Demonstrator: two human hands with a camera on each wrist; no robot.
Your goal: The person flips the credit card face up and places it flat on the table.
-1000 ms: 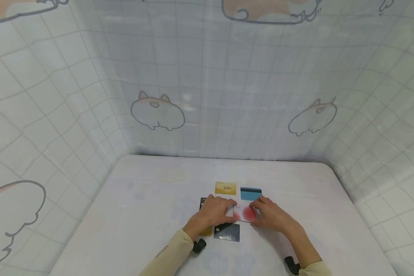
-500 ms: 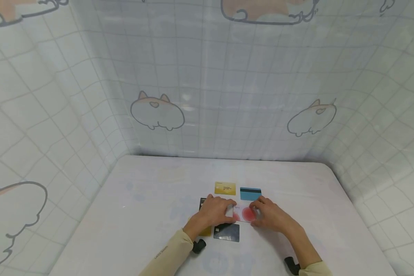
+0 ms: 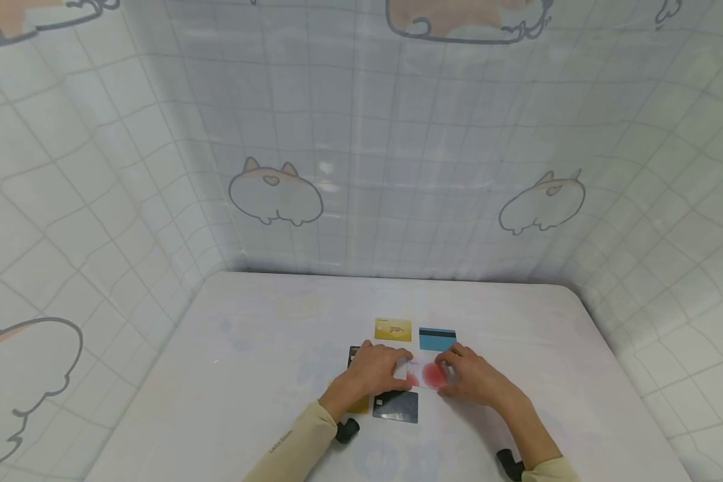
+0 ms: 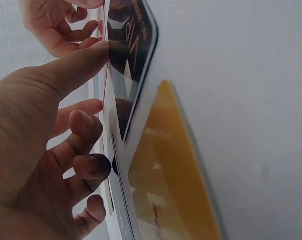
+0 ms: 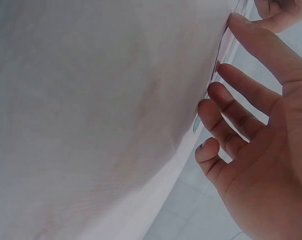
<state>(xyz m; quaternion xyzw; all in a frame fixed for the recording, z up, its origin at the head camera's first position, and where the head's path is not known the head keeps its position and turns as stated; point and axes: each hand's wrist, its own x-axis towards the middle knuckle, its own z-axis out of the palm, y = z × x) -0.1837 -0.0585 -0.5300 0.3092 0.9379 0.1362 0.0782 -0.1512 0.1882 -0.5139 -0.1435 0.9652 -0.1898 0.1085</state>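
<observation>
A white card with pink-red circles [image 3: 426, 373] lies in the head view between both hands. My left hand [image 3: 372, 368] grips it at its left end, thumb at the near corner and index finger at the far one. At the other end, my right hand [image 3: 472, 376] holds it the same way, the remaining fingers curled loosely. A black card [image 3: 395, 406] lies just nearer than the left thumb. Under the left hand and wrist, a second dark card [image 3: 354, 351] and a gold card [image 3: 359, 404] are partly hidden. From the wrist views, the held card shows only edge-on.
Beyond the hands lie a yellow card [image 3: 393, 329] and a blue card with a black stripe [image 3: 438, 339]. All rest on a white table [image 3: 265, 375] with patterned curtain walls [image 3: 367, 201] on three sides. Black wrist mounts [image 3: 347, 430] sit under both forearms.
</observation>
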